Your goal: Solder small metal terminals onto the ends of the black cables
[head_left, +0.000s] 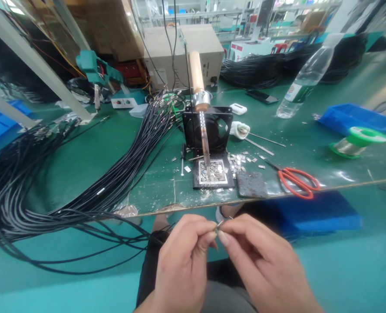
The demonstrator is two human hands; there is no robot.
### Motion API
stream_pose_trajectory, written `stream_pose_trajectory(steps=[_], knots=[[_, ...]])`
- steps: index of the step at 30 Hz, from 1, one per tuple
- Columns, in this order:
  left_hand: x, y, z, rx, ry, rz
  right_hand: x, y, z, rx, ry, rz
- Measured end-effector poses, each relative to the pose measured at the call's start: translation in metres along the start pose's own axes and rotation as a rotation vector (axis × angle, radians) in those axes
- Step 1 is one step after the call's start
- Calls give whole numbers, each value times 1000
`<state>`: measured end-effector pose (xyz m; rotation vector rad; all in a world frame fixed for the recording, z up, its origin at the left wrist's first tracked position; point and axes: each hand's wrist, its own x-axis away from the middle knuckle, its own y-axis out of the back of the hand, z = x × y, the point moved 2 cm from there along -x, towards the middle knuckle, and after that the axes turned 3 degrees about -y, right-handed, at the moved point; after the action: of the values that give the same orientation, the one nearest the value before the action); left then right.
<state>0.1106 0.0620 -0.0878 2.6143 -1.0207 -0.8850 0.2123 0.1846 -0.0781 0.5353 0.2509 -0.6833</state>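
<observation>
— What is set around the hands?
— A wooden-handled soldering iron (197, 78) is propped nearly upright, and part of a black fan (224, 130) is hidden behind it. Its tip is lowered at a square tray (214, 183) of metal bits. To the right, a dark block (252, 184), orange-handled scissors (287, 176), a solder spool (358, 138) and a water bottle (303, 82) are seen. To the left, black cables (114, 171) are bundled, some loops hung past the bench edge.
— And what is being held?
— A tiny metallic piece (219, 224), pinched between the thumb and forefinger of both the left hand (181, 256) and the right hand (261, 256), before the bench edge and above the lap. A thin silvery end is exposed; the rest is covered, so its shape cannot be told.
— The surface?
— The green bench (160, 174) is strewn with scraps, its front edge chipped. Behind, a beige equipment case (183, 52) is placed; shelving is blurred beyond.
</observation>
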Motion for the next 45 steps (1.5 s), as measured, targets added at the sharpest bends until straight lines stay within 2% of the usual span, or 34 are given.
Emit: stream_pose_trajectory(steps=[8, 13, 16, 19, 22, 27, 32, 35, 38, 42, 45], knots=[[1, 0, 0, 12, 17, 33, 3, -2, -7, 54, -26, 39], [0, 0, 4, 4, 138, 94, 8, -4, -16, 52, -36, 42], [0, 2, 5, 22, 219, 161, 7, -3, -17, 52, 2, 41], [-3, 6, 5, 27, 273, 233, 1, 1, -14, 99, 70, 94], [-7, 10, 6, 90, 397, 307, -6, 6, -10, 152, 152, 155], [-11, 12, 7, 322, 662, 403, -12, 13, -10, 172, 218, 254], [-14, 9, 8, 509, 848, 415, -13, 13, -12, 124, 216, 309], [-14, 8, 10, 561, 902, 429, -12, 14, -14, 85, 184, 316], [-14, 11, 13, 546, 923, 414, -11, 18, -19, 56, 89, 310], [-15, 15, 15, 551, 955, 394, -9, 22, -28, -4, -167, 261], [-16, 14, 15, 573, 973, 404, -9, 16, -29, -125, -373, 335]])
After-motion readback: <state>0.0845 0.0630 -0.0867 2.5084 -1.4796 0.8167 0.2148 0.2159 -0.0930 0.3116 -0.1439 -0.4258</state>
